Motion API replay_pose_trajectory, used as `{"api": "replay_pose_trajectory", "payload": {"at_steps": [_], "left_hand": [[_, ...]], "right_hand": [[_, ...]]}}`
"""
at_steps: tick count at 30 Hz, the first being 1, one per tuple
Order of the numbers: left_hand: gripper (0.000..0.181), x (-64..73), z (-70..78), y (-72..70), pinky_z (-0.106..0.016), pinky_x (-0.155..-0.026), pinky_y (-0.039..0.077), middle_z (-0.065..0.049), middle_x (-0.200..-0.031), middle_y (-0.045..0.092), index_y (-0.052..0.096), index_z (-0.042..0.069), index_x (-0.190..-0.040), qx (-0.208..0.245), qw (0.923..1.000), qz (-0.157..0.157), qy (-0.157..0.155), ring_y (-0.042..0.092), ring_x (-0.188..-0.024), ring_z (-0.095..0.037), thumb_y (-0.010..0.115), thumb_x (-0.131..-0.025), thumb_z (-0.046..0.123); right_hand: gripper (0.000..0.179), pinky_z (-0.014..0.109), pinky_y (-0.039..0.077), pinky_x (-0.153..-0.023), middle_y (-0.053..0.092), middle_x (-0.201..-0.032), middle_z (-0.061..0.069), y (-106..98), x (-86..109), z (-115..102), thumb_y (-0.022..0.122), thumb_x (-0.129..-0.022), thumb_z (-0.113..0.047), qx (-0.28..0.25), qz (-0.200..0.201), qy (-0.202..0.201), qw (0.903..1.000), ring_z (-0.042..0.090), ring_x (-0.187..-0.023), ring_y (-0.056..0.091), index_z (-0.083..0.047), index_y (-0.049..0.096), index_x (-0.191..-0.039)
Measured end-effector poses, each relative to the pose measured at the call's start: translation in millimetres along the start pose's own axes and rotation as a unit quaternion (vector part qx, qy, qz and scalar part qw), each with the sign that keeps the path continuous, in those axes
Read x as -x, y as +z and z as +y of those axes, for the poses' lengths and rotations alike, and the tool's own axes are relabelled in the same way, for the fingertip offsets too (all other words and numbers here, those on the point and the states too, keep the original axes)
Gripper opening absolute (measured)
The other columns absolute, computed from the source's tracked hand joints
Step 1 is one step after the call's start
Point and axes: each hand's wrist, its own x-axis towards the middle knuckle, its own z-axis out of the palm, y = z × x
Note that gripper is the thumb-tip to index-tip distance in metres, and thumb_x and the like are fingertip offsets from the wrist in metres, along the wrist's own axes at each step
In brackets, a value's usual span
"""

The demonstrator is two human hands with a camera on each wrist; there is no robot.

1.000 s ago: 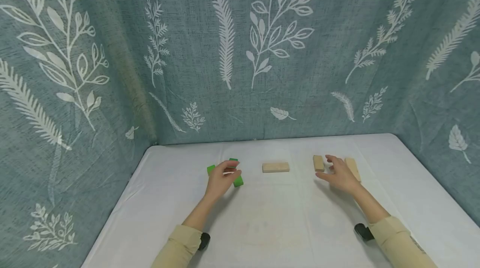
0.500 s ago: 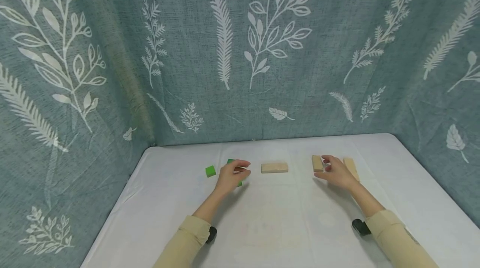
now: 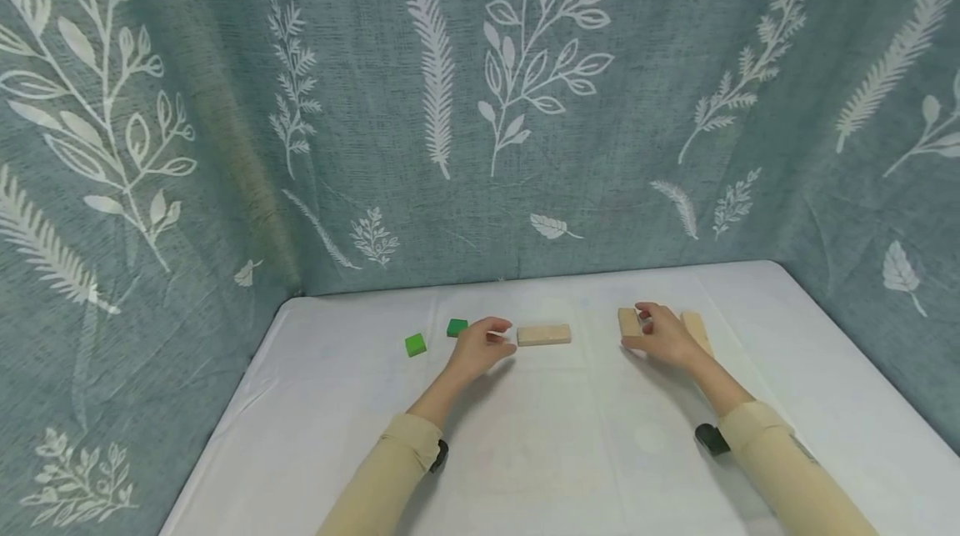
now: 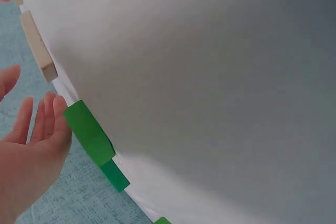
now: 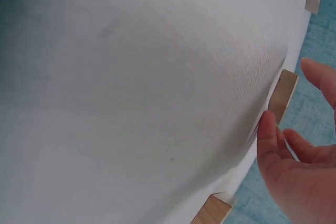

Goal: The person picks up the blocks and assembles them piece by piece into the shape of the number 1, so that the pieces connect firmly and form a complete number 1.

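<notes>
My left hand [image 3: 480, 348] hovers just left of the middle wooden block [image 3: 543, 335], thumb and fingers apart with nothing between them. A green block [image 4: 89, 132] shows beside its fingers in the left wrist view; the hand covers that block in the head view. On the right, my right hand [image 3: 663, 338] reaches around a short-looking wooden block [image 3: 627, 322], the thumb near its front end and the fingers near its back. In the right wrist view this wooden block [image 5: 283, 94] lies between the spread thumb and fingers, one fingertip right at its edge.
A dark green block [image 3: 457, 328] and a bright green block [image 3: 415, 344] lie left of my left hand. Another wooden block [image 3: 697, 331] lies right of my right hand, partly behind it. The white-covered table [image 3: 540, 453] ends at a patterned teal curtain [image 3: 405, 144].
My left hand has moved right, away from the green blocks towards the middle wooden block. My right hand has stayed by its block, edging slightly closer round it. The head view has shifted slightly.
</notes>
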Motion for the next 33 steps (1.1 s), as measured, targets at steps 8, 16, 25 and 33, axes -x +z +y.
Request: {"api": "replay_pose_trajectory", "payload": {"at_steps": [8,16,25,33], "left_hand": [[0.040,-11.6,-2.0,8.4,-0.041,-0.085,0.050,-0.016,-0.119,0.062,0.062,0.000,-0.123,-0.022,0.9997,-0.004,-0.013,0.060,-0.104,-0.029,0.074,-0.085,0.008],[0.043,-18.1,0.0,11.7,-0.039,-0.086,0.050,-0.015,-0.122,0.061,0.061,0.000,-0.125,-0.040,0.9990,-0.019,-0.009,0.059,-0.105,-0.029,0.073,-0.085,0.010],[0.042,-23.3,1.7,17.8,-0.040,-0.089,0.048,-0.015,-0.114,0.063,0.062,0.000,-0.123,-0.083,0.9959,-0.035,0.009,0.059,-0.104,-0.028,0.074,-0.084,0.011],[0.037,-25.1,2.0,20.2,-0.038,-0.084,0.047,-0.011,-0.104,0.062,0.065,0.000,-0.120,-0.115,0.9924,-0.032,0.030,0.056,-0.095,-0.024,0.074,-0.085,0.010]], "right_hand": [[0.073,0.050,0.046,-0.086,0.046,-0.126,0.033,0.3,-4.0,-0.1,0.071,-0.088,-0.019,0.009,-0.006,0.006,0.9999,0.043,-0.109,0.051,0.016,0.032,-0.139],[0.074,0.050,0.046,-0.085,0.046,-0.125,0.033,-0.7,-5.3,-1.4,0.071,-0.088,-0.019,0.015,-0.012,0.009,0.9998,0.042,-0.107,0.051,0.018,0.032,-0.138],[0.074,0.051,0.046,-0.087,0.046,-0.126,0.034,0.0,-8.1,2.0,0.071,-0.088,-0.021,0.022,-0.018,0.009,0.9996,0.043,-0.109,0.051,0.018,0.032,-0.138],[0.071,0.050,0.046,-0.087,0.045,-0.127,0.034,-0.8,-10.7,4.6,0.069,-0.089,-0.020,0.016,-0.026,0.011,0.9995,0.043,-0.109,0.050,0.017,0.033,-0.138]]}}
